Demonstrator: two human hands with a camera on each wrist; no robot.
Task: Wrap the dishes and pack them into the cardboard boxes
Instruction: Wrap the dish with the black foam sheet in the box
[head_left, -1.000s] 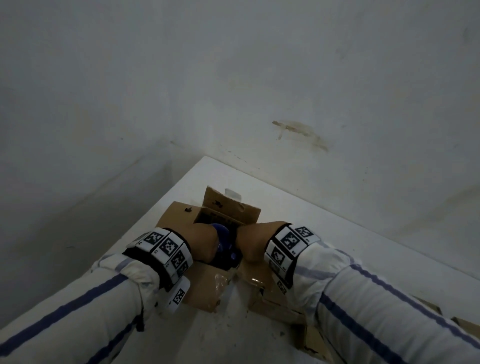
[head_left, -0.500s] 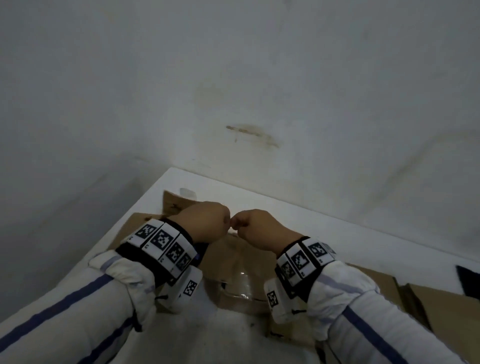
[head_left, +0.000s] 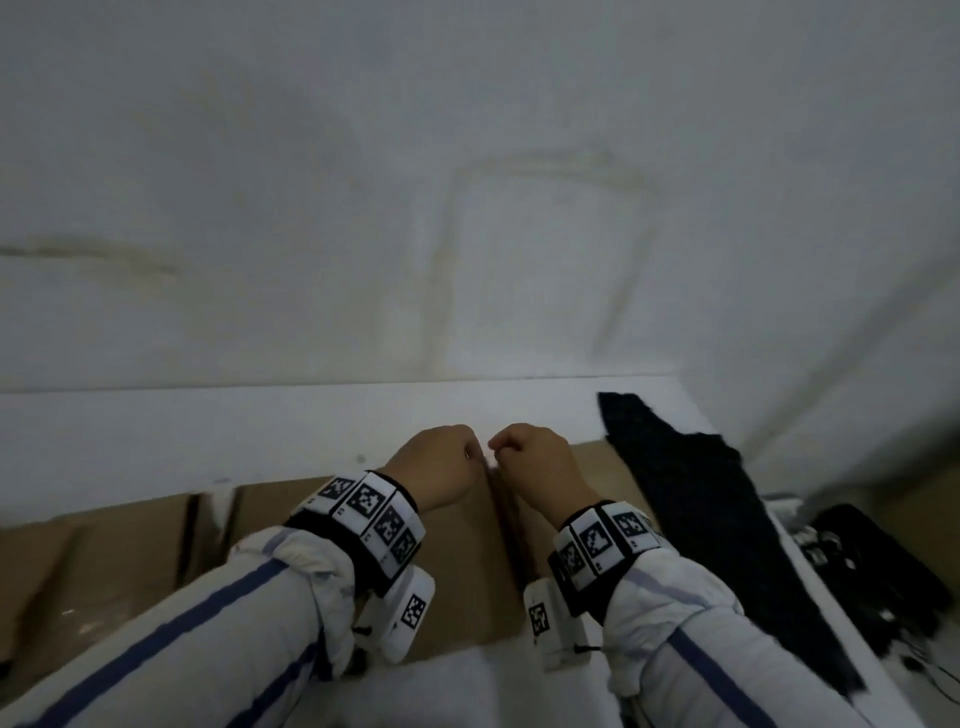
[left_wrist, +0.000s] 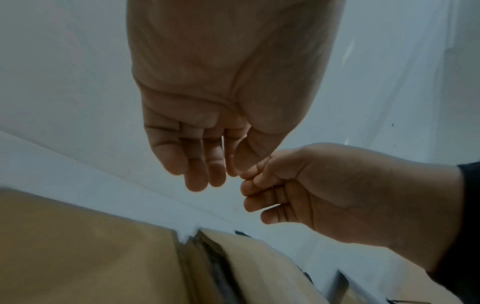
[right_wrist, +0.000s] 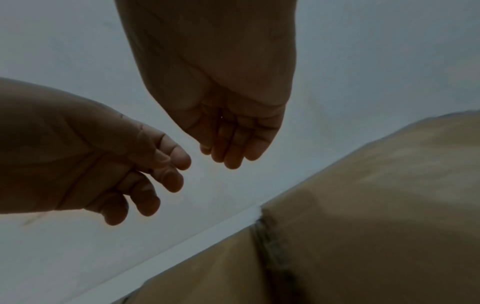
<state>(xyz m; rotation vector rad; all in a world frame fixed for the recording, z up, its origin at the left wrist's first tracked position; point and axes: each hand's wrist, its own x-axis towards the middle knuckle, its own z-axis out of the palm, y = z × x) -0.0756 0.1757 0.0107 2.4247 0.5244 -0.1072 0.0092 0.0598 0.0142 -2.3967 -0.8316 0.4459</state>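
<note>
Flat brown cardboard boxes (head_left: 457, 561) lie on the white table (head_left: 208, 431); a seam between two panels runs under my hands. My left hand (head_left: 441, 467) and right hand (head_left: 535, 462) hover side by side just above the cardboard, thumbs nearly touching. In the left wrist view the left hand (left_wrist: 197, 164) hangs with loosely curled fingers and the right hand (left_wrist: 272, 185) is curled beside it. The right wrist view shows the right hand (right_wrist: 233, 144) and left hand (right_wrist: 145, 174) both empty. No dish is in view.
A dark checked cloth (head_left: 701, 519) lies across the cardboard to the right. Black items and cables (head_left: 872, 571) sit beyond the table's right edge. More cardboard (head_left: 104, 561) stretches to the left. A white wall rises close behind the table.
My hands came up out of the open box holding a blue item and moved right over flat cardboard. The view swung right; the open box is out of sight.
</note>
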